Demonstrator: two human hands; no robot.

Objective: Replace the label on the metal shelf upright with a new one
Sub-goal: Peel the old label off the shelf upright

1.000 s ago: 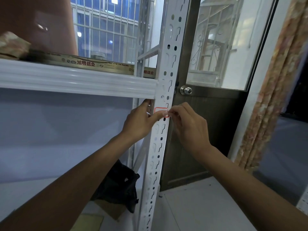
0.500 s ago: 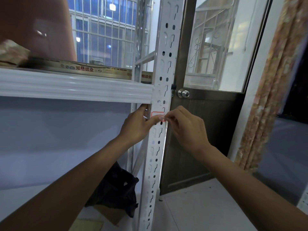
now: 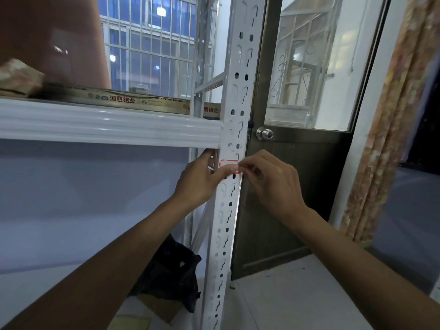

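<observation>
We have both hands at the label [image 3: 228, 166], a small white sticker with a red border on the front face of the upright [image 3: 234, 129], just below where the shelf beam [image 3: 107, 123] joins it. Our left hand [image 3: 198, 181] reaches from the left side of the upright, thumb laid across the label's lower part and pressing it to the metal, other fingers curled behind the post. Our right hand [image 3: 269, 179] sits at the label's right edge, thumb and forefinger closed to a fine pinch there; whether they have actually caught a corner or are only picking at it, we cannot tell, since the fingertips cover that edge.

We judge this to be the peeling of the old label, or possibly the smoothing of a new one; the view does not settle it.

The risks are plain. If we pull fast or at a steep angle, thin paper may tear and leave scraps and glue on the paint. The label lies over the punched slots [image 3: 232, 189], so it is unsupported there and may rip along a hole. The left thumb pinning the label works against the peel. Fingernails could scratch the paint, and the slot edges may nick a fingertip.
</observation>
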